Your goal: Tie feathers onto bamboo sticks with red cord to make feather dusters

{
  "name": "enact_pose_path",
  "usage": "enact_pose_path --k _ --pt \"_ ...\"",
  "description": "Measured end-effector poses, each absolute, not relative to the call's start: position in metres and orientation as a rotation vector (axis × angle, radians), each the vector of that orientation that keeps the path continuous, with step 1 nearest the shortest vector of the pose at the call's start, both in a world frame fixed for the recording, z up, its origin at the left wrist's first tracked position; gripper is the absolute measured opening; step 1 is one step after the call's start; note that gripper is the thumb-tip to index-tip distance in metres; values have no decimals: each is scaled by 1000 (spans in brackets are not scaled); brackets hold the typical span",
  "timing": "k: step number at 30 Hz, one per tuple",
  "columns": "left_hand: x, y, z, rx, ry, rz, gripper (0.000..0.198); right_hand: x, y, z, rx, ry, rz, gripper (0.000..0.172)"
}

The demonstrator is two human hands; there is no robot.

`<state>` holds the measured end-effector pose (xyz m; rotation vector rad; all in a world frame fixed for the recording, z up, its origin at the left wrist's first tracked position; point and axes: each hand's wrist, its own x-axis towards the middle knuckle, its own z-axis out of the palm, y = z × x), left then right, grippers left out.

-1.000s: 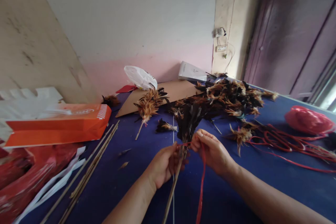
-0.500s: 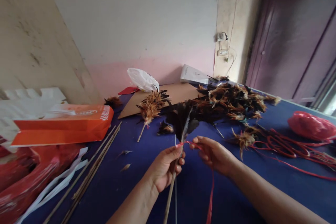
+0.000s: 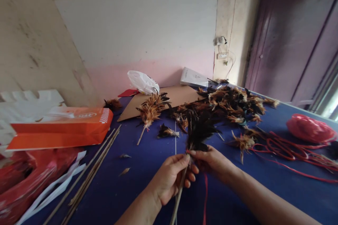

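Note:
My left hand (image 3: 173, 174) is closed around a thin wooden stick (image 3: 179, 197), which slants up from the front edge of the view. Dark feathers (image 3: 201, 130) fan out from the stick's upper end. At their base, pink plastic string (image 3: 205, 197) is wound round the stick, and its loose tail hangs down below my right hand (image 3: 215, 161). My right thumb and fingers pinch the string close against the binding, beside the left fingertips. Part of the binding is hidden by the fingers.
A feather duster (image 3: 150, 110) lies by a cardboard sheet (image 3: 182, 95). Beyond my hands spreads a feather pile (image 3: 232, 102). Coiled pink string and a pink bundle (image 3: 310, 128) lie right; bare sticks (image 3: 92, 179), an orange bag (image 3: 63, 135) and red plastic (image 3: 39, 172) lie left.
My right hand has moved in and down to the stick, drawing the string against the binding. The feathered end has turned and tilted right, showing a fuller dark tuft.

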<state>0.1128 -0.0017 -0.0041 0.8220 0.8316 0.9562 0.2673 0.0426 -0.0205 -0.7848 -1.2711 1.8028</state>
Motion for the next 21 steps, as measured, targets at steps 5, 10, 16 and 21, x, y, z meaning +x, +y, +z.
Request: enact_pose_path --k 5,10,16,21 --pt "111 -1 -3 769 813 960 18 267 43 -20 -766 -1234 1716 26" --pt "115 -4 0 909 865 1035 17 263 39 -15 -728 -1200 1709 25" --pt "117 -3 2 995 917 1062 21 260 35 -12 -794 -1172 1615 27" --pt "118 -4 0 1098 991 1095 25 257 33 -12 -868 -1188 1527 30"
